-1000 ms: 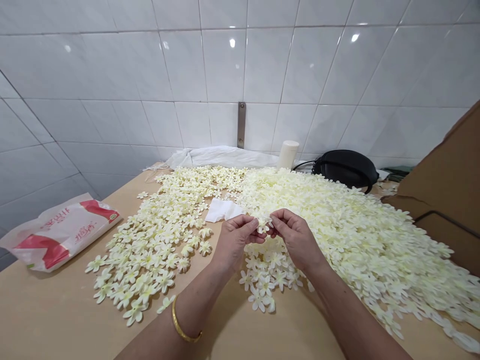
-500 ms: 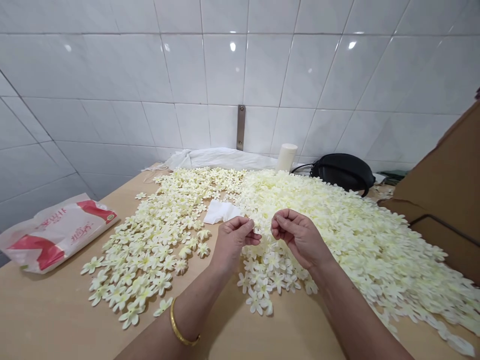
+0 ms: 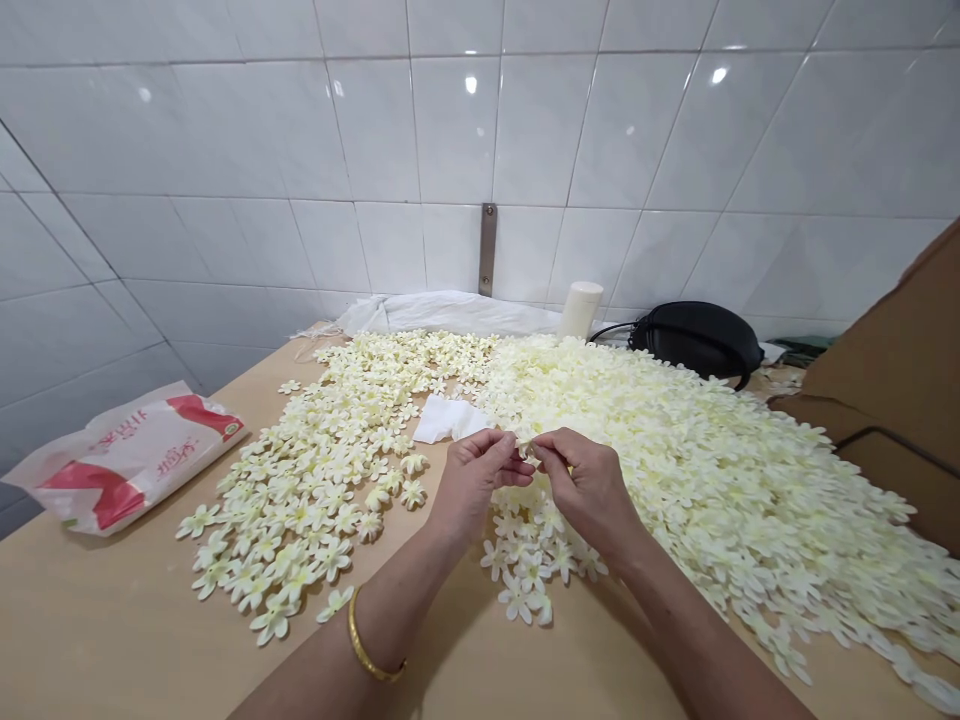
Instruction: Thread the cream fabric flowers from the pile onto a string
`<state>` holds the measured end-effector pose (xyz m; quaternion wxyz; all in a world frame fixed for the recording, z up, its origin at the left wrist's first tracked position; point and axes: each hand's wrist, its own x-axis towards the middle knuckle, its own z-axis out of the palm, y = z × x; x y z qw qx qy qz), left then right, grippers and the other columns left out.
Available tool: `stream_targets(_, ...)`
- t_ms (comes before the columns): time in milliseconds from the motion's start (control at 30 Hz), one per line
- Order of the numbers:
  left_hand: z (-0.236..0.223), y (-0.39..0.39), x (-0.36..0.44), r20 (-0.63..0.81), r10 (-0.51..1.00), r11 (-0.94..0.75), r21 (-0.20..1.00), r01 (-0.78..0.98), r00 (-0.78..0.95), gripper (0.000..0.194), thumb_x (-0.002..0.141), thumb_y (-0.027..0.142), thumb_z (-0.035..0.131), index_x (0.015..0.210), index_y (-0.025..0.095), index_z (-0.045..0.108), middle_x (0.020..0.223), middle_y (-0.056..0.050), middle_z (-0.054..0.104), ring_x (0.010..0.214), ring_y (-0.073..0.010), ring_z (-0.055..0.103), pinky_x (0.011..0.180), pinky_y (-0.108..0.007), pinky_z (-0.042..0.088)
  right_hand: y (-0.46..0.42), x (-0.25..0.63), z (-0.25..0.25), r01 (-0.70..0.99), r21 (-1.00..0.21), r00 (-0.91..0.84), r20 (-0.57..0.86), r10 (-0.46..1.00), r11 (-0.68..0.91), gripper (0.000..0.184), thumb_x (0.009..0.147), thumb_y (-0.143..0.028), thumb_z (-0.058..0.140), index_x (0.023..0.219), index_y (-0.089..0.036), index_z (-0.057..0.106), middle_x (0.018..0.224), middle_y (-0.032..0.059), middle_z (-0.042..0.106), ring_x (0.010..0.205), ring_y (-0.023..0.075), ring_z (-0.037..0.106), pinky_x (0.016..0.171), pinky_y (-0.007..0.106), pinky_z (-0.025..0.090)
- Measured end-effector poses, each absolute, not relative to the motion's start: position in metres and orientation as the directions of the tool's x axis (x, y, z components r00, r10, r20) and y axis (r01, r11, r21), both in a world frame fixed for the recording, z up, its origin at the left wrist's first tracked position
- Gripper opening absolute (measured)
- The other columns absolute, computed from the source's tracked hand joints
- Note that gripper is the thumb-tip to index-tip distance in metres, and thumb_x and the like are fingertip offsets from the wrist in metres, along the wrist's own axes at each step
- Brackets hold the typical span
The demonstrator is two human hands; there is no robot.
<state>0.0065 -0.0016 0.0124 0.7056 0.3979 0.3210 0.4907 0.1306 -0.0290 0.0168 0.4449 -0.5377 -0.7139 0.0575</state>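
Observation:
Over the front of the heap, my left hand (image 3: pixel 484 475) pinches a small pale artificial flower (image 3: pixel 529 453) between thumb and fingers. The fingertips of my right hand (image 3: pixel 581 480) are closed on the same flower from the other side, so most of it is covered. Behind and to the right spreads a big pile of cream-white flowers (image 3: pixel 675 450), made of flat petal shapes. To the left lies a looser group of similar flowers (image 3: pixel 307 500), some with cupped petals. A folded white tissue (image 3: pixel 446 418) rests between the two groups, just beyond my left hand.
On the left is a white-and-red plastic packet (image 3: pixel 142 450). Along the tiled wall are white sheeting (image 3: pixel 435 311), a cream cylinder (image 3: pixel 581 310) and a black case (image 3: pixel 697 340). A cardboard box (image 3: pixel 892 390) stands at the right edge of the wooden table (image 3: pixel 112 630).
My right hand has moved left, and its fingertips now meet those of my left hand at the flower. The view has shifted slightly. The flower groups look the same.

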Motion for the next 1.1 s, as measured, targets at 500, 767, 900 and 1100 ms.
stream_targets(500, 0.014, -0.004, 0.006, -0.027, 0.950, 0.159, 0.899, -0.407, 0.312, 0.014, 0.063, 0.023, 0.064, 0.067, 0.012, 0.056, 0.053, 0.001, 0.056, 0.049, -0.0105, 0.058, 0.054, -0.024, 0.048, -0.025, 0.138, 0.020, 0.184, -0.967, 0.055, 0.187, 0.981, 0.174, 0.014, 0.071, -0.028, 0.054, 0.065, -0.016, 0.055, 0.059, -0.0015, 0.053, 0.055, 0.0105, 0.050, 0.055, 0.025, 0.041)
stream_targets(767, 0.016, -0.004, 0.006, -0.082, 0.982, 0.146, 0.901, -0.409, 0.171, 0.011, 0.062, 0.019, 0.060, 0.063, 0.015, 0.050, 0.051, 0.004, 0.052, 0.049, -0.0113, 0.058, 0.052, -0.024, 0.047, -0.024, 0.144, 0.024, -0.210, -0.976, 0.060, 0.042, 0.997, 0.054, 0.020, 0.059, -0.030, 0.066, 0.060, -0.017, 0.051, 0.054, -0.0017, 0.055, 0.048, 0.0084, 0.046, 0.050, 0.023, 0.035)
stream_targets(900, 0.016, -0.004, 0.007, -0.121, 0.975, 0.189, 0.892, -0.410, 0.185, 0.011, 0.061, 0.018, 0.058, 0.065, 0.015, 0.048, 0.049, 0.003, 0.054, 0.044, -0.0107, 0.056, 0.048, -0.023, 0.044, -0.023, 0.144, 0.023, -0.289, -0.956, -0.016, -0.036, 0.999, -0.039, 0.021, 0.056, -0.028, 0.069, 0.061, -0.016, 0.053, 0.054, -0.0014, 0.056, 0.047, 0.0080, 0.046, 0.049, 0.023, 0.034)
stream_targets(1100, 0.017, -0.006, 0.007, -0.083, 0.970, 0.164, 0.915, -0.368, 0.227, 0.018, 0.063, 0.016, 0.054, 0.081, 0.015, 0.053, 0.051, 0.004, 0.053, 0.043, -0.0091, 0.053, 0.046, -0.021, 0.043, -0.024, 0.137, 0.021, -0.258, -0.960, -0.080, -0.095, 0.992, -0.113, 0.022, 0.055, -0.029, 0.069, 0.059, -0.015, 0.052, 0.051, -0.0021, 0.056, 0.044, 0.0067, 0.045, 0.048, 0.021, 0.031)
